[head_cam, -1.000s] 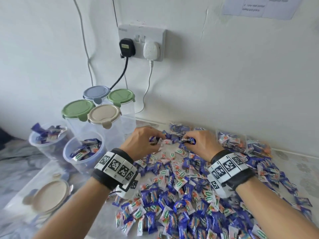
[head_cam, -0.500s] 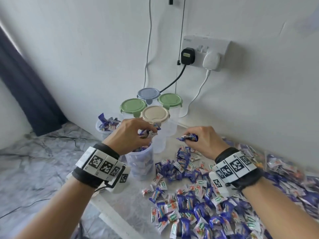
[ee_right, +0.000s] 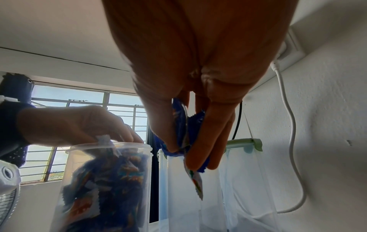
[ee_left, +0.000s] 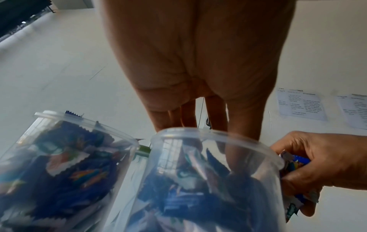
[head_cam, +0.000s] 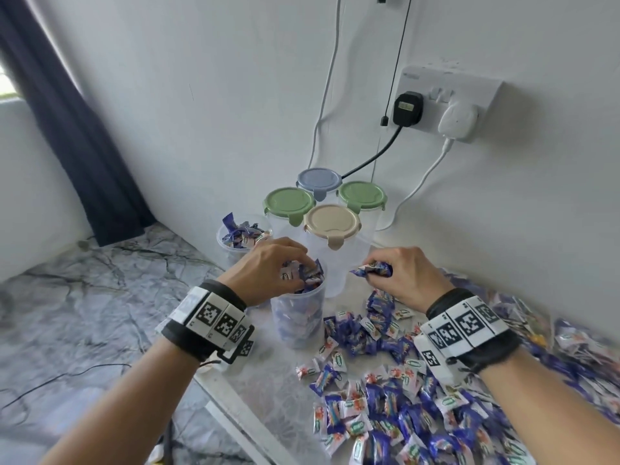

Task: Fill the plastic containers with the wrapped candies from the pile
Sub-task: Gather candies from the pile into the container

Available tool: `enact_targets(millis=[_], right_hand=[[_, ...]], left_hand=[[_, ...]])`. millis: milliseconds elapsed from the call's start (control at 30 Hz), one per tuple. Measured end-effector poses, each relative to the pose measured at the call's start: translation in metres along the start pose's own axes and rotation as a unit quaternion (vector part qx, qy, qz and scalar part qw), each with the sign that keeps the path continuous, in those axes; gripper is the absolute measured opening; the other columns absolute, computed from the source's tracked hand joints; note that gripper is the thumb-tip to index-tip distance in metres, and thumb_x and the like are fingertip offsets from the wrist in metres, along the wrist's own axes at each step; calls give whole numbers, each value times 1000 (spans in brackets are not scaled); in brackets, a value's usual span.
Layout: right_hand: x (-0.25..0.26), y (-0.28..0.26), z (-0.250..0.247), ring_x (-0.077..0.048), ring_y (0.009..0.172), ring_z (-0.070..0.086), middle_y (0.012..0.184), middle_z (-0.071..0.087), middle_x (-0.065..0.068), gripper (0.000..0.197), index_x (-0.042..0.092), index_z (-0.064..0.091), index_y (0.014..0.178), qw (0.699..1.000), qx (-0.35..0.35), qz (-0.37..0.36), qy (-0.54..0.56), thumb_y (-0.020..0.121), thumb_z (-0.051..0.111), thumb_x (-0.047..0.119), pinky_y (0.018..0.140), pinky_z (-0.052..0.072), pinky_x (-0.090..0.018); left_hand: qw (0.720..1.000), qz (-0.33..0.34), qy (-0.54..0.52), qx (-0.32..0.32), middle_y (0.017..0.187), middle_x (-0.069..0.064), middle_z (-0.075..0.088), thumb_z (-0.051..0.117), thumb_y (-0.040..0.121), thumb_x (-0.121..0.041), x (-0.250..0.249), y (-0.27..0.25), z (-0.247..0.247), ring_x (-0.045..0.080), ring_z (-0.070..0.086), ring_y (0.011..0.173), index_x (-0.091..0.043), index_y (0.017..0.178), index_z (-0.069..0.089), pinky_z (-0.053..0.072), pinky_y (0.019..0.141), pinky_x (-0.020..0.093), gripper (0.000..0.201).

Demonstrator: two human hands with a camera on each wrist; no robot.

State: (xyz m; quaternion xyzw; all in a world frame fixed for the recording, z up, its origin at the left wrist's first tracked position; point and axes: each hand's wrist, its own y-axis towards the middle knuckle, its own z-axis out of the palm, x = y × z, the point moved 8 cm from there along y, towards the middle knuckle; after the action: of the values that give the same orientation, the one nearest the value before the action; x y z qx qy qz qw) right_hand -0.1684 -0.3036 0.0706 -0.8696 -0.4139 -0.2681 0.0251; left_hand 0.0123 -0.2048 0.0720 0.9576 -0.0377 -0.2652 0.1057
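A clear open container point(head_cam: 297, 325), nearly full of blue and white wrapped candies, stands at the table's left end. My left hand point(head_cam: 300, 268) hangs over its mouth, fingertips inside the rim and curled on a few candies point(head_cam: 310, 275). From the left wrist view the fingers point(ee_left: 216, 119) dip into that container point(ee_left: 198, 172). My right hand point(head_cam: 370, 275) hovers just right of it and pinches a small bunch of candies point(head_cam: 375, 268), seen again as wrappers point(ee_right: 186, 130) between finger and thumb. The candy pile point(head_cam: 402, 414) covers the table at the right.
A second open container point(head_cam: 240, 238) of candies stands behind the left hand. Several lidded containers, green point(head_cam: 290, 203), blue point(head_cam: 318, 179), green point(head_cam: 362, 196) and beige point(head_cam: 332, 223), stand against the wall. Cables hang from a wall socket point(head_cam: 446, 102). The table edge point(head_cam: 235, 414) drops to marble floor.
Both hands left the pile with candies and moved left. The left hand has come down onto the open container's mouth; the right hand trails beside it. The head view swung left.
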Motion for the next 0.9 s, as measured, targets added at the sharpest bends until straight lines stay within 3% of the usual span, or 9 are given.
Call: enact_targets(millis=[133,267,400,467,567,667,800,900], right_hand=[[0,-1,0,-13,68,58,77,69,1,12,17,76,91,1000,5,0,2,82,69,12,65,37,-21],[-1,-2,-2,-10,66,57,76,68,3,13,18,76,92,1000,1,1,0,82,69,13,64,36,-17],[2,-1,-5,-13,67,61,77,71,1,12,19,76,90,1000,-4,-2,1,81,69,14,66,43,-23],[10,1,-7,-12,66,60,75,71,2,10,20,75,88,1000,-9,-15,0,81,70,15,66,44,-24],[24,6,-13,-9,64,57,72,67,6,7,20,75,87,999,-15,-31,0,82,71,17,63,43,-21],[44,13,-15,-7,67,60,76,69,6,9,18,76,90,998,-13,-56,7,83,71,17,66,47,-21],[71,24,-12,-10,72,65,84,74,0,11,15,76,94,996,-8,-92,12,85,70,17,71,52,-23],[90,34,-6,-10,69,62,80,73,-1,9,13,76,91,993,-4,-114,18,84,70,14,66,48,-18]], left_hand=[[999,27,-9,-16,119,-6,65,75,82,-23,-4,1,-2,10,61,103,-26,112,73,50,94,33,30],[998,18,-27,-50,120,-9,64,62,82,-50,-2,-5,-8,3,60,103,-28,111,73,52,89,27,38],[994,-25,-25,-104,136,-11,53,57,78,-66,9,-21,-12,4,46,122,-38,118,65,36,104,31,50],[993,-48,-27,-100,144,-9,43,60,73,-71,14,-28,-7,2,37,129,-40,130,56,29,106,30,64],[993,-60,-38,-94,152,-3,35,62,66,-77,19,-36,5,1,29,133,-32,146,39,26,109,30,94],[988,-84,-85,-101,154,0,36,70,62,-74,24,-42,14,2,30,136,-27,153,22,24,111,27,113],[981,-118,-118,-98,157,1,34,81,63,-60,35,-46,24,5,33,139,-27,156,8,24,113,28,122],[975,-132,-145,-104,158,1,33,82,62,-60,42,-47,29,14,37,141,-29,156,7,31,117,41,124]])
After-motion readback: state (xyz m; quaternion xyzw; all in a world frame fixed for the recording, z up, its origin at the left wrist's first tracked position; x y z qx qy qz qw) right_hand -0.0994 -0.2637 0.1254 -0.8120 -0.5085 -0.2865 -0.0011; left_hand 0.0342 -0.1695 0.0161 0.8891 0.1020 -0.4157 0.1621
